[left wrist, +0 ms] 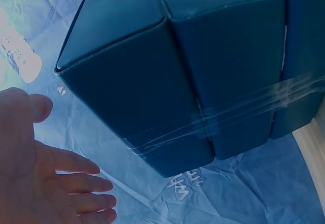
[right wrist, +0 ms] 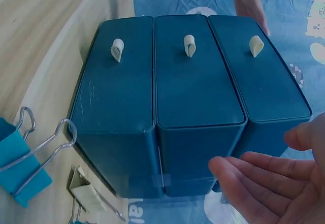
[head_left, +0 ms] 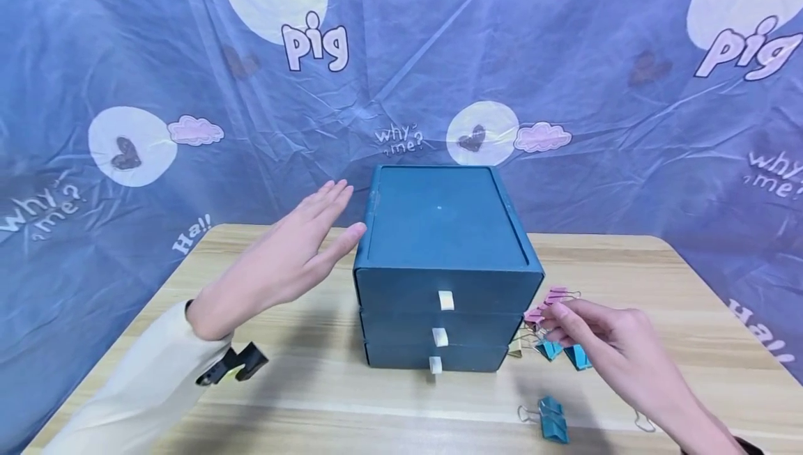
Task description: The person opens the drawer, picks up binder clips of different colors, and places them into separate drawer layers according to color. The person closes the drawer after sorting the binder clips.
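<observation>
A dark blue three-drawer box (head_left: 439, 232) stands on the table, all its drawers closed. White pull tabs (head_left: 446, 300) stick out from the drawer fronts, one on each. Beside the box's upper left edge is my left hand (head_left: 282, 260), fingers straight and thumb apart; the left wrist view shows its palm bare. My right hand (head_left: 615, 350) hovers off the box's right front corner, overlapping pink binder clips (head_left: 557, 295) in the head view. In the right wrist view, its fingers (right wrist: 279, 183) are loosely bent with nothing between them and the thumb.
A teal binder clip (head_left: 553, 419) lies near the front. More teal clips (head_left: 578, 357) and a beige clip (head_left: 516, 348) lie right of the box. Clear tape (left wrist: 233, 112) runs across the box's side. Behind the wooden table (head_left: 301, 399) hangs a blue printed cloth (head_left: 401, 58).
</observation>
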`<state>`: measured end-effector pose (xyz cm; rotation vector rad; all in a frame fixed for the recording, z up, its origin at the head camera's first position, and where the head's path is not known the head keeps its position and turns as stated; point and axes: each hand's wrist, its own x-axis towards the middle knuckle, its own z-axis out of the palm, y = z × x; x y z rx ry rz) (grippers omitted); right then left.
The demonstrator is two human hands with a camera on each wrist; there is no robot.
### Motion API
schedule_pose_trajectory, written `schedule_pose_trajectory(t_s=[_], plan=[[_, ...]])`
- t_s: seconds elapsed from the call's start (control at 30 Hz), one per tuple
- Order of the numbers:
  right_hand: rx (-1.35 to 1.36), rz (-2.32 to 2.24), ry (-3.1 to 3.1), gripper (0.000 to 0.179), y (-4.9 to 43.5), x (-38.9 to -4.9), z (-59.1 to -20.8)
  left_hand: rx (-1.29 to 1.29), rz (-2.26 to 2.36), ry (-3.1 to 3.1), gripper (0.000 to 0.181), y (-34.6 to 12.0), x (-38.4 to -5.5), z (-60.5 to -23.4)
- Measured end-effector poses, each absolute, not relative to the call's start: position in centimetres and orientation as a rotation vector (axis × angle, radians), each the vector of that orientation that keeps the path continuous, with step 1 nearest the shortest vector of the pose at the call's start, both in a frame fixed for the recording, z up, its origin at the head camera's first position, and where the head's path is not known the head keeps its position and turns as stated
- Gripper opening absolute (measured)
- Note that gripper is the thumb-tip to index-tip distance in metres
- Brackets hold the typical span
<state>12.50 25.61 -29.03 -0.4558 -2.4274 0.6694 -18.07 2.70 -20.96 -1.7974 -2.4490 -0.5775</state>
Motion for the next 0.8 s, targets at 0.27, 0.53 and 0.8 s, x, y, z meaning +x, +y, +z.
schedule_pose_trajectory(t_s=[0.27, 0.53, 0.8], plan=[[-0.342, 0.789, -2.425, 0.021, 24.7, 11.5, -28.9, -1.832, -0.495, -2.487, 0.078, 4.4, -18.3, -20.4], [-0.382, 1.159, -2.548, 0.035, 24.1, 11.0, -28.8, -1.895, -0.465, -2.438, 0.075, 5.3, -17.9, -20.6], [-0.331, 1.349, -2.555, 0.036, 23.5, 10.0, -28.4, -1.938, -0.445, -2.46, 0.071, 6.2, -17.6, -20.3]])
